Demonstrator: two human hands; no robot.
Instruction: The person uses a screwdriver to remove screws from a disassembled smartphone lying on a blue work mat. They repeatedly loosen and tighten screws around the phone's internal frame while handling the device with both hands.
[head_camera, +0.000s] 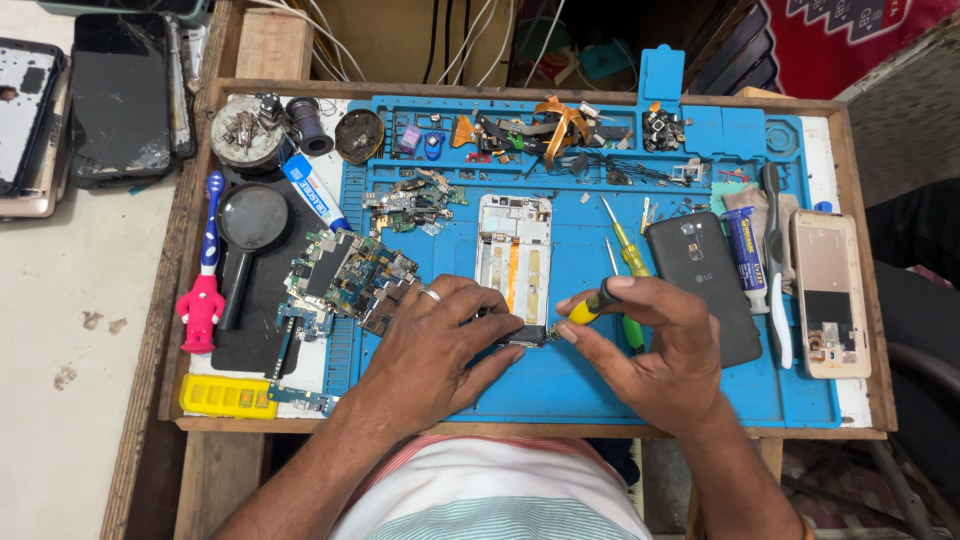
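At desk (520, 432) centre, on blue repair mat (600, 385): opened phone frame (513, 262), white, upright, lower end pinned under left hand (440, 345), fingers closed on it. Right hand (650, 350), at 3 o'clock of frame, pinches yellow-handled screwdriver (590, 308), tip at frame's bottom edge.

Step judged: working a screw at the lower end; next move calls for steady tip seating and firm hold.

Packages: white-and-blue tube (312, 190) at 10 o'clock; blue-labelled tube (746, 252) at 3 o'clock; yellow tray (226, 396) at 8 o'clock. Black back cover (700, 280) beside right hand; circuit boards (350, 275) at 9 o'clock.
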